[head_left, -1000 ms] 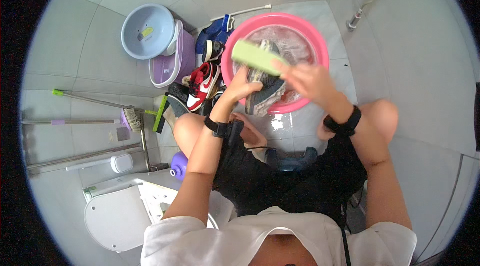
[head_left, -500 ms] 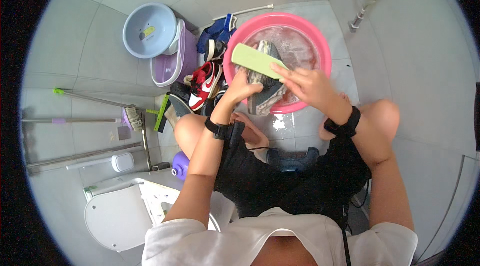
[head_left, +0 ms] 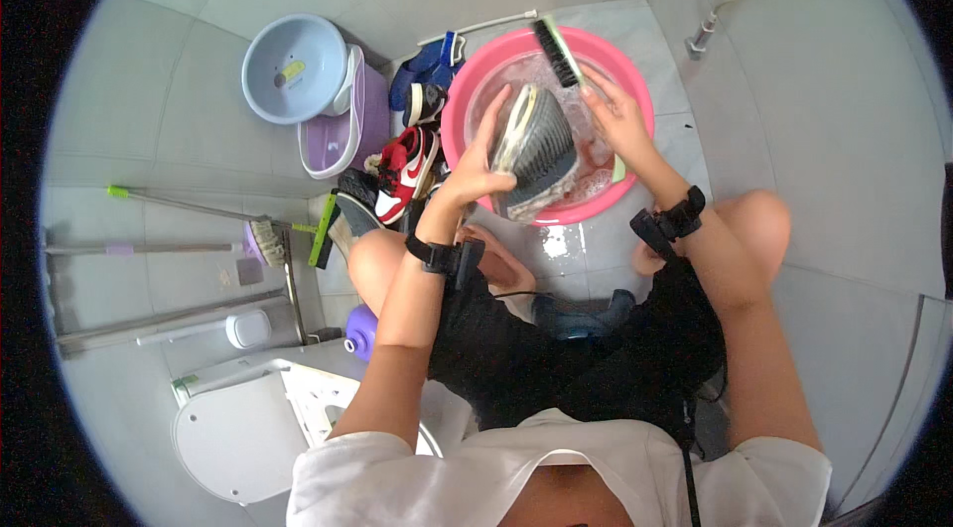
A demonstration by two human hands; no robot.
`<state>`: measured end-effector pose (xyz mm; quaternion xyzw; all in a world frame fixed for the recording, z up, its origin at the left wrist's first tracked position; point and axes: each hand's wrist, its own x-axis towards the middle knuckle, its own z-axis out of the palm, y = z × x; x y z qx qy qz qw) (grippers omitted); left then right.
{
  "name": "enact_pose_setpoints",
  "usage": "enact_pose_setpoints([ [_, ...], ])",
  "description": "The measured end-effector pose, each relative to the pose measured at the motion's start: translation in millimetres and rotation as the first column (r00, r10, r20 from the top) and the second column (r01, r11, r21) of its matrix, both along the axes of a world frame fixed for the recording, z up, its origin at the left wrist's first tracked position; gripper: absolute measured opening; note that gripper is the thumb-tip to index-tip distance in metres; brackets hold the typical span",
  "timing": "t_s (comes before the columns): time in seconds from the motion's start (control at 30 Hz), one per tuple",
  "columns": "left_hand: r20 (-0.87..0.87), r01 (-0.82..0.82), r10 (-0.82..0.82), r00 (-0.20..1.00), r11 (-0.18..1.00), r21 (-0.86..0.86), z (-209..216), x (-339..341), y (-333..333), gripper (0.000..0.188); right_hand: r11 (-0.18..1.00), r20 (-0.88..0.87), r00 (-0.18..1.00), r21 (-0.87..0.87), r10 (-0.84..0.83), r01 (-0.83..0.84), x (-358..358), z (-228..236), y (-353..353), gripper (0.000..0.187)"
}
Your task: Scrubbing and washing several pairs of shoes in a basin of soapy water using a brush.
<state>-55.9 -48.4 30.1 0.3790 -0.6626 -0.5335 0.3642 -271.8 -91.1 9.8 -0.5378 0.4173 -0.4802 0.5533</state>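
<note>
My left hand (head_left: 479, 162) grips a wet grey shoe (head_left: 548, 145) with a ribbed surface and a pale edge, tilted above the water. In my right hand (head_left: 617, 118) is a scrubbing brush (head_left: 559, 55) with a pale green body, held by its near end. The brush's black bristles face left and it is apart from the shoe. Below both is a pink basin (head_left: 647, 95) of sudsy, reddish water. Something pale green (head_left: 618, 170) shows at the basin's right inner side; what it is I cannot tell.
Left of the basin lie a red-and-white sneaker (head_left: 402, 170), a black-and-white shoe (head_left: 425, 104) and blue slippers (head_left: 422, 70). A light blue basin (head_left: 273, 95) rests on a purple bucket (head_left: 372, 120). A mop (head_left: 264, 239) and toilet (head_left: 238, 433) stand farther left.
The brush has lifted off the shoe toward the far right and turned, so its bristles now show. The shoe has rolled in my left hand, bringing its ribbed grey surface up.
</note>
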Motion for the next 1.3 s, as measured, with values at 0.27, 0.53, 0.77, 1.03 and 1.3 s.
enact_pose_setpoints([
  [0.27, -0.284, -0.010, 0.123, 0.951, 0.929, 0.371, -12, 9, 4, 0.117, 0.918, 0.201, 0.932, -0.326, 0.301, -0.226, -2, -8, 15, 0.087],
  [0.53, -0.018, -0.069, 0.067, 0.998, 0.991, -0.115, 0, -3, -10, 0.112, 0.986, 0.226, 0.972, -0.164, 0.065, -0.028, 5, -2, 24, 0.094],
  [0.77, 0.345, -0.392, 0.631, 0.695, 0.735, -0.554, 22, -31, 13, 0.050, 0.825, -0.349, 0.854, -0.545, -0.385, 0.150, -4, -3, 24, 0.085],
  [1.03, 0.373, -0.248, 0.673, 0.639, 0.639, -0.728, 13, -24, 7, 0.035, 0.895, -0.485, 0.827, -0.443, -0.284, 0.048, 4, -9, 29, 0.079],
  [1.3, 0.329, -0.095, 0.696, 0.639, 0.495, -0.864, 15, -12, 5, 0.028, 0.896, -0.173, 0.984, -0.432, 0.028, -0.102, 12, 13, 38, 0.043],
])
